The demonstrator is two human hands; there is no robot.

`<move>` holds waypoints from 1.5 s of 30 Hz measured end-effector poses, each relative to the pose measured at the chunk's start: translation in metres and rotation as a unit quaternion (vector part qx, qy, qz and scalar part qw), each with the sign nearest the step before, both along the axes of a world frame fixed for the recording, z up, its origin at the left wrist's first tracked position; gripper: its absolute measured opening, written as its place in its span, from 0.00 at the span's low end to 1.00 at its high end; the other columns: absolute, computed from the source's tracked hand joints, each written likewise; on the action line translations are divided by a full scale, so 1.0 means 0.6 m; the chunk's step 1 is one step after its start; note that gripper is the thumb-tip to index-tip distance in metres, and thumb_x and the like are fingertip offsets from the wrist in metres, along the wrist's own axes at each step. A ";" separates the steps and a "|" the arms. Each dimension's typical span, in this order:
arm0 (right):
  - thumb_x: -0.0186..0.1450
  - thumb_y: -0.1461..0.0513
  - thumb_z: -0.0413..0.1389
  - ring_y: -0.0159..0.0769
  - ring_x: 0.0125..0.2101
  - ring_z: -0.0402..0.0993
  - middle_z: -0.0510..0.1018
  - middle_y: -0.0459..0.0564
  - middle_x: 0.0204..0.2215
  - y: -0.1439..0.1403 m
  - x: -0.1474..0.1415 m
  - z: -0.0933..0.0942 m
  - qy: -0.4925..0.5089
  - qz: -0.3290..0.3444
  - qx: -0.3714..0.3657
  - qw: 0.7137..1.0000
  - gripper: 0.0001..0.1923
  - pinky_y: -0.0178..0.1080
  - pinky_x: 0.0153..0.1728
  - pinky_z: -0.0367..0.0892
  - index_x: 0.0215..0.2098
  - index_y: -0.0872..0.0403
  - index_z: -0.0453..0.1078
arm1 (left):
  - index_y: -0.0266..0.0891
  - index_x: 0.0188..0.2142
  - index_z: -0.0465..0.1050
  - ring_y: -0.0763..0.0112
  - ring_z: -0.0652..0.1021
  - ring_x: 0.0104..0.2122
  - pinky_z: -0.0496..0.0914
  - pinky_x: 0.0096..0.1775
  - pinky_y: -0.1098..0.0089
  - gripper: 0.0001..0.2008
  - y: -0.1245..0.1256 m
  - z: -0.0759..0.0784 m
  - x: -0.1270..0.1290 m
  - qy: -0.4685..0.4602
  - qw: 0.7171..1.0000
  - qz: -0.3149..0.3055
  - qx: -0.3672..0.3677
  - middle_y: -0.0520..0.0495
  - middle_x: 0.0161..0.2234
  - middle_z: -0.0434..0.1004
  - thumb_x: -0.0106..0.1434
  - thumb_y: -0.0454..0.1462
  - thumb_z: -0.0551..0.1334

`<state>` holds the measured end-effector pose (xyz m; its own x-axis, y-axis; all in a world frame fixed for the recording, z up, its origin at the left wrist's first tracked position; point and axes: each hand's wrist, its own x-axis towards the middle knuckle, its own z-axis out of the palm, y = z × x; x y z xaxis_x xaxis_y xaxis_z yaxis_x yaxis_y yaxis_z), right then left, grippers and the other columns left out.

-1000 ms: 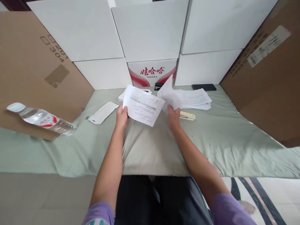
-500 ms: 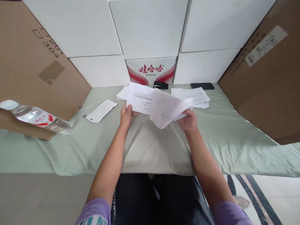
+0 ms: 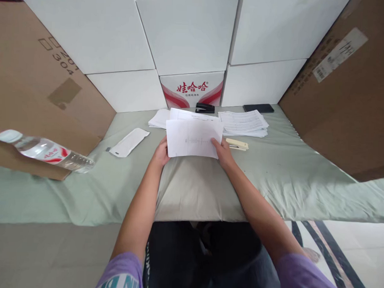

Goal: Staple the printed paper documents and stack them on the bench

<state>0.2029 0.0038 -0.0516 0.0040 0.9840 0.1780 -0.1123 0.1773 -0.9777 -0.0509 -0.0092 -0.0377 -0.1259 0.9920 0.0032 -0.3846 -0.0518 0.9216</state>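
Both my hands hold a small bundle of white paper sheets [image 3: 194, 137] upright over a grey pillow [image 3: 196, 190]. My left hand [image 3: 161, 153] grips the lower left corner and my right hand [image 3: 221, 150] grips the lower right edge. The front sheet faces me with faint print showing through; a second sheet peeks above it. A cream stapler [image 3: 237, 144] lies just right of my right hand.
A stack of printed papers [image 3: 245, 122] and another pile [image 3: 158, 118] lie behind, with a black stapler [image 3: 205, 108] and a dark phone [image 3: 258, 108]. A white envelope [image 3: 129, 142] and a water bottle [image 3: 45, 150] lie left. White boxes [image 3: 186, 34] and cardboard boxes [image 3: 348, 90] surround the green-sheeted surface.
My right hand brought its loose sheet over in front of the sheet in my left hand; both sheets are now squared together and held by both hands.
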 end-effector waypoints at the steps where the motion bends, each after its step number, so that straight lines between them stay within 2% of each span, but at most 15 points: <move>1: 0.61 0.44 0.60 0.49 0.51 0.73 0.79 0.53 0.48 0.000 0.000 0.000 -0.004 0.001 0.005 1.000 0.26 0.54 0.55 0.69 0.49 0.51 0.73 | 0.39 0.41 0.79 0.53 0.82 0.46 0.76 0.45 0.60 0.19 0.000 0.001 -0.005 -0.010 1.000 0.006 -0.001 0.46 0.39 0.85 0.48 0.39 0.66; 3: 0.61 0.44 0.60 0.49 0.51 0.72 0.78 0.53 0.47 -0.001 0.001 0.003 -0.011 -0.012 0.017 1.000 0.25 0.54 0.55 0.68 0.48 0.51 0.73 | 0.38 0.36 0.79 0.53 0.82 0.47 0.76 0.46 0.60 0.15 -0.001 0.006 -0.016 -0.011 1.000 0.007 -0.006 0.46 0.37 0.85 0.47 0.38 0.65; 5: 0.62 0.45 0.59 0.48 0.49 0.72 0.78 0.53 0.46 -0.004 0.003 0.009 -0.021 -0.043 0.042 0.998 0.24 0.54 0.55 0.67 0.49 0.51 0.72 | 0.37 0.32 0.78 0.50 0.81 0.48 0.76 0.47 0.59 0.13 -0.002 0.012 -0.027 0.007 1.000 -0.016 -0.006 0.45 0.36 0.85 0.45 0.38 0.63; 8: 0.65 0.47 0.57 0.46 0.48 0.71 0.77 0.54 0.46 -0.012 0.006 0.020 -0.038 -0.075 0.081 0.993 0.22 0.53 0.55 0.67 0.50 0.50 0.71 | 0.37 0.35 0.78 0.48 0.81 0.49 0.75 0.48 0.57 0.16 -0.007 0.019 -0.035 0.037 0.998 -0.053 0.021 0.41 0.40 0.84 0.47 0.42 0.65; 11: 0.63 0.51 0.58 0.44 0.46 0.71 0.76 0.53 0.45 -0.019 0.005 0.025 -0.036 -0.066 0.106 0.992 0.18 0.50 0.53 0.68 0.48 0.50 0.68 | 0.37 0.41 0.77 0.50 0.82 0.46 0.75 0.47 0.59 0.22 -0.011 0.017 -0.028 0.074 0.996 -0.033 0.042 0.42 0.41 0.84 0.45 0.41 0.70; 14: 0.58 0.54 0.62 0.41 0.41 0.71 0.73 0.49 0.40 -0.021 0.007 0.025 -0.020 -0.069 0.108 0.991 0.20 0.47 0.48 0.69 0.44 0.49 0.62 | 0.36 0.41 0.76 0.54 0.83 0.41 0.75 0.45 0.61 0.24 -0.012 0.008 -0.013 0.106 0.993 0.003 0.042 0.44 0.38 0.85 0.40 0.36 0.72; 18: 0.58 0.52 0.62 0.41 0.41 0.72 0.74 0.48 0.42 -0.020 0.019 0.030 -0.007 -0.035 0.089 0.995 0.28 0.46 0.46 0.70 0.52 0.47 0.57 | 0.35 0.39 0.77 0.55 0.83 0.38 0.75 0.42 0.62 0.22 -0.010 -0.004 -0.002 0.129 0.989 0.021 0.066 0.44 0.36 0.84 0.42 0.37 0.70; 22: 0.58 0.51 0.62 0.47 0.50 0.71 0.75 0.53 0.49 -0.020 0.025 0.034 -0.053 0.031 0.089 0.994 0.27 0.51 0.54 0.66 0.53 0.48 0.64 | 0.36 0.39 0.79 0.57 0.82 0.37 0.76 0.41 0.64 0.21 -0.009 -0.013 0.003 0.144 0.985 0.014 0.092 0.45 0.35 0.84 0.43 0.38 0.71; 24: 0.57 0.52 0.64 0.48 0.52 0.70 0.74 0.53 0.51 -0.022 0.023 0.035 -0.070 0.041 0.086 0.993 0.28 0.51 0.56 0.64 0.53 0.49 0.66 | 0.36 0.38 0.79 0.58 0.82 0.36 0.76 0.40 0.64 0.19 -0.010 -0.016 0.006 0.143 0.985 0.023 0.091 0.46 0.34 0.84 0.44 0.38 0.71; 28: 0.58 0.51 0.63 0.44 0.43 0.72 0.77 0.50 0.40 -0.027 0.019 0.039 -0.045 0.006 0.098 0.994 0.19 0.48 0.48 0.68 0.44 0.50 0.69 | 0.36 0.34 0.80 0.61 0.81 0.33 0.75 0.37 0.66 0.15 -0.011 -0.010 0.008 0.129 0.986 0.060 0.089 0.47 0.30 0.82 0.46 0.39 0.70; 30: 0.59 0.50 0.62 0.41 0.38 0.71 0.75 0.48 0.35 -0.028 0.020 0.044 -0.014 -0.004 0.115 0.993 0.16 0.45 0.44 0.69 0.40 0.49 0.69 | 0.37 0.32 0.79 0.63 0.80 0.31 0.74 0.35 0.68 0.13 -0.012 -0.004 0.004 0.126 0.982 0.081 0.111 0.48 0.29 0.81 0.45 0.38 0.68; 34: 0.59 0.50 0.63 0.39 0.37 0.70 0.75 0.47 0.35 -0.027 0.021 0.049 0.007 0.008 0.109 0.994 0.18 0.42 0.42 0.68 0.43 0.48 0.71 | 0.39 0.36 0.80 0.65 0.80 0.34 0.73 0.36 0.70 0.15 -0.014 0.007 -0.001 0.141 0.971 0.091 0.169 0.48 0.34 0.82 0.46 0.38 0.66; 40: 0.64 0.44 0.56 0.46 0.48 0.72 0.79 0.52 0.44 -0.016 0.014 0.036 -0.061 -0.002 0.095 0.994 0.22 0.48 0.54 0.65 0.46 0.50 0.72 | 0.36 0.41 0.79 0.60 0.82 0.38 0.76 0.39 0.66 0.22 -0.005 -0.003 0.006 0.141 0.982 0.090 0.082 0.43 0.37 0.83 0.51 0.48 0.72; 45: 0.66 0.41 0.52 0.47 0.45 0.73 0.80 0.53 0.41 -0.014 0.011 0.028 -0.120 -0.022 0.100 0.987 0.26 0.50 0.51 0.67 0.45 0.53 0.74 | 0.35 0.44 0.79 0.58 0.83 0.39 0.77 0.43 0.64 0.27 -0.001 -0.011 0.004 0.168 0.977 0.109 0.075 0.41 0.41 0.84 0.52 0.52 0.73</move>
